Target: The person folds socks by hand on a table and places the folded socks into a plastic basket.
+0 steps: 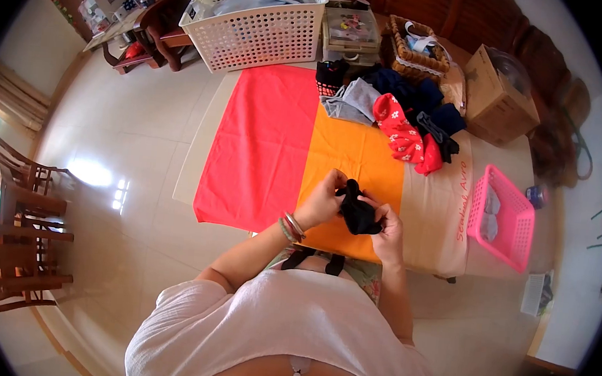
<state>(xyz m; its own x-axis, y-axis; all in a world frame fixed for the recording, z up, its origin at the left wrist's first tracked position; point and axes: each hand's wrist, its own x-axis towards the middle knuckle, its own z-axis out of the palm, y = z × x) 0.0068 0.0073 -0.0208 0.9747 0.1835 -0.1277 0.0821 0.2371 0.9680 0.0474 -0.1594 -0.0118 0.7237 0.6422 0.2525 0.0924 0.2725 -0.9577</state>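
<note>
A small bunched black sock (360,212) is held up in front of my body, over the near edge of the orange cloth (347,146). My left hand (322,200) pinches its left side, with bangles on that wrist. On the other side, the fingers of my right hand (387,236) grip the sock's lower right edge. Farther back lies a heap of clothing, including a grey piece (356,100), a red piece with white flowers (405,134) and dark blue pieces (408,89).
Beside the orange cloth lies a red cloth (262,142). A pink basket (500,218) with pale items stands at right. Along the back are a white laundry basket (256,39), a clear-lidded box (352,33), a wicker basket (416,52) and a cardboard box (500,98).
</note>
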